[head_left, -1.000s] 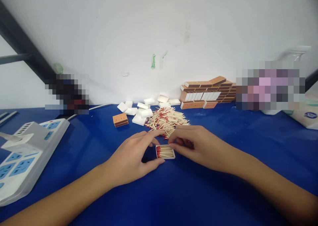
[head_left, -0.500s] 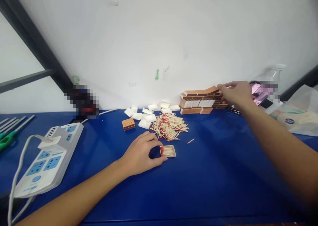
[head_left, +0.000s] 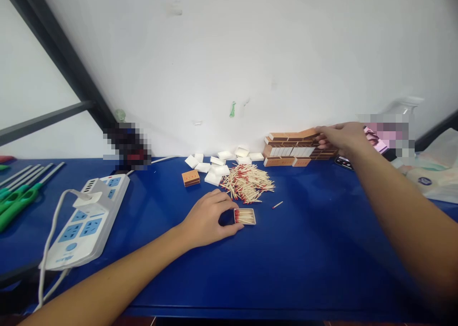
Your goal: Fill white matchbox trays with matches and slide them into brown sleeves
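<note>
My left hand (head_left: 209, 218) rests on the blue table (head_left: 286, 268), its fingertips touching the left side of a small white matchbox tray (head_left: 245, 216) filled with red-tipped matches. My right hand (head_left: 341, 137) is stretched to the far right, its fingers on the top of a stack of brown matchbox sleeves (head_left: 298, 147) against the wall; whether it grips one I cannot tell. A loose pile of matches (head_left: 248, 185) lies between tray and wall. One single match (head_left: 276, 205) lies apart to the right of the tray.
Several empty white trays (head_left: 218, 163) and one brown matchbox (head_left: 191, 178) lie left of the pile. A white power strip (head_left: 88, 221) with cable sits at the left, green-handled tools (head_left: 17, 194) beyond it. A plastic bag (head_left: 434, 173) sits at the far right.
My right hand left the tray and reached to the stack of brown sleeves at the wall. A single match now lies beside the tray. My left hand stayed at the tray.
</note>
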Demonstrator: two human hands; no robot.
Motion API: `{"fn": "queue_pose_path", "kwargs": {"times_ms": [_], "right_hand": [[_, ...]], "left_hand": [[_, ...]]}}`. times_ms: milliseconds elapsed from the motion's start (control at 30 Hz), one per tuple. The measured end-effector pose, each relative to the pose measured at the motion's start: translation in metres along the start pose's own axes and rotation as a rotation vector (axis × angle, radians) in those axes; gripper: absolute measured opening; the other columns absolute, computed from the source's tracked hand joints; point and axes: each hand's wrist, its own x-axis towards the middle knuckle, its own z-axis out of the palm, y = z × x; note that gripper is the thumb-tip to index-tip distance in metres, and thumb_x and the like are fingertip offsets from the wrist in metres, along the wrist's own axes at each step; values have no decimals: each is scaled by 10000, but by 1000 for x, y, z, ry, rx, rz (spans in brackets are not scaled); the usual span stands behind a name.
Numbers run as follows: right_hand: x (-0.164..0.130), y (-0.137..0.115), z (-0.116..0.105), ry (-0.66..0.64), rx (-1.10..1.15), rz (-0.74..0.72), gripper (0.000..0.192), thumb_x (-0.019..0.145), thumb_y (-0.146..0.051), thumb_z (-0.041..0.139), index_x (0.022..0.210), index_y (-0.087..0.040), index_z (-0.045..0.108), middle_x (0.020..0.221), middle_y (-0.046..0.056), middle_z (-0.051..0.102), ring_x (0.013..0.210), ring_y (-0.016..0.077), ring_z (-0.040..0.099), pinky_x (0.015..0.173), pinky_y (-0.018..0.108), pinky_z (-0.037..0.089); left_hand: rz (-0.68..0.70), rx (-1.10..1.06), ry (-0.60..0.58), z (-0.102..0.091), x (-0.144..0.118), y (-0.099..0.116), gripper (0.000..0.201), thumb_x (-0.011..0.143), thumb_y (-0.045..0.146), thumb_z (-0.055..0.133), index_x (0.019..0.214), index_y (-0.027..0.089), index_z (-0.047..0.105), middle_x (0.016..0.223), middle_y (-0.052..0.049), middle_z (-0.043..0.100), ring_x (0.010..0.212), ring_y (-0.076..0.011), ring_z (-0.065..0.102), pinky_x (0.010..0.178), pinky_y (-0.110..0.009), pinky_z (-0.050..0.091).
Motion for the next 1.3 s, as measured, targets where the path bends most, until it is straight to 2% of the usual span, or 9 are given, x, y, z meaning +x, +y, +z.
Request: {"fn": "queue_pose_path", "kwargs": {"times_ms": [167, 267, 400, 467, 600, 667, 767, 1033, 1300], "right_hand": [[-8, -5, 1, 1, 23, -9, 316, 1020, -362, 684, 1245, -142, 669, 1176, 89, 709, 949, 196, 713, 801, 375, 628], [-15, -13, -4, 76, 35, -52, 193, 996, -291, 714, 991, -100, 687, 907, 56, 701, 688, 123, 646, 630, 280, 562], [-40, -15, -13, 245, 90, -206, 289, 984, -292, 703, 752, -181, 570, 657, -8, 536, 507, 84, 468, 489, 275, 390], [-65, -8, -8, 166, 130, -268, 314, 989, -326, 681, 728, -210, 550, 601, -32, 491, 472, 93, 434, 445, 271, 357], [-128, 15, 24, -240, 137, -330, 394, 883, -550, 761, 744, -196, 658, 651, 40, 653, 489, 157, 571, 410, 289, 443], [-154, 24, 41, -371, 116, -360, 466, 811, -650, 791, 757, -202, 676, 615, 23, 649, 470, 154, 575, 420, 284, 472], [-174, 33, 56, -549, 67, -414, 523, 860, -734, 688, 801, -215, 654, 579, 0, 620, 478, 154, 583, 425, 264, 473], [-176, 40, 51, -694, 16, -451, 482, 938, -669, 646, 784, -214, 613, 608, -19, 613, 490, 125, 576, 450, 238, 457], [-178, 39, 46, -712, -2, -446, 449, 903, -636, 713, 780, -213, 626, 639, -12, 638, 506, 126, 583, 466, 242, 468]], "left_hand": [[-2, 6, -8, -1, 1, 0, 280, 905, 415, 779, 1087, 203, 759, 1025, -74, 754, 950, -247, 658, 891, -417, 548], [5, 12, -4, 0, 0, 0, 288, 903, 413, 782, 1098, 203, 755, 1022, -71, 756, 949, -248, 665, 884, -415, 555], [-40, 31, 75, 1, -2, 0, 292, 918, 414, 761, 1106, 190, 758, 1002, -75, 769, 947, -252, 683, 859, -416, 574], [-94, 38, 155, 2, -2, -1, 315, 920, 431, 757, 1122, 188, 764, 1007, -82, 781, 936, -252, 704, 848, -420, 589], [-213, 42, 274, 1, -1, -5, 358, 908, 447, 775, 1174, 206, 774, 983, -75, 801, 896, -249, 740, 825, -421, 611], [-234, 36, 293, -1, 1, -6, 349, 906, 439, 785, 1173, 214, 779, 971, -68, 809, 878, -245, 750, 821, -418, 617], [-227, 32, 297, -3, 2, -7, 348, 901, 448, 799, 1165, 222, 787, 990, -63, 818, 869, -243, 763, 834, -417, 626], [-247, 51, 248, -3, 0, -3, 404, 890, 467, 812, 1213, 226, 784, 1013, -58, 833, 897, -263, 780, 814, -417, 636], [-236, 30, 255, -3, 1, -2, 412, 896, 449, 815, 1227, 206, 771, 1074, -62, 834, 963, -287, 787, 891, -463, 632]]}}
